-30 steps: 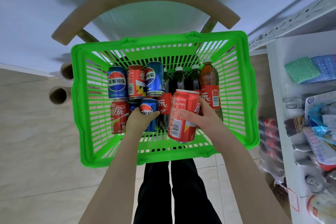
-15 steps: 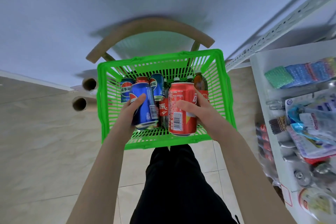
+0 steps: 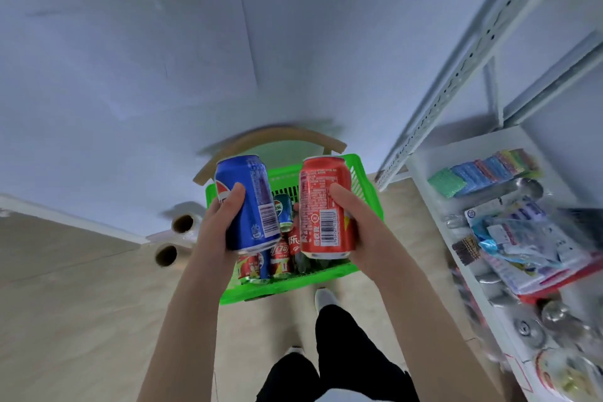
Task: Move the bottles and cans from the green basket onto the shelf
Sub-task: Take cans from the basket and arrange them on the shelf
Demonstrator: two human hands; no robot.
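Gripping a can apiece, both hands are full. The left hand wraps round the blue can, thumb across the front and fingers out of sight behind it. The right hand mirrors that on the red can. Each can stands close to upright in its fist, long axis running up from the wrist, barcode facing back at the person. The pair ride side by side, near each other but not touching.

Below and beyond the knuckles sits the green basket, and both held cans look to be clear above its rim. Through the gap between the fists more cans show inside it, so plenty is left to move. Something dark lies under the red can, maybe a bottle, but it's hard to tell.

Now the relation that counts: the shelf stands off to the right of both grips, past the right hand. So the red can is the nearer one, and the blue can has the right hand and its can between it and the shelf. The board level with that hand is crowded with sponges, packets and metal bits.

I'd judge a swing rightward comes next, right hand leading, cans kept upright to land on their bases. Where the free spot is, I can't make out.
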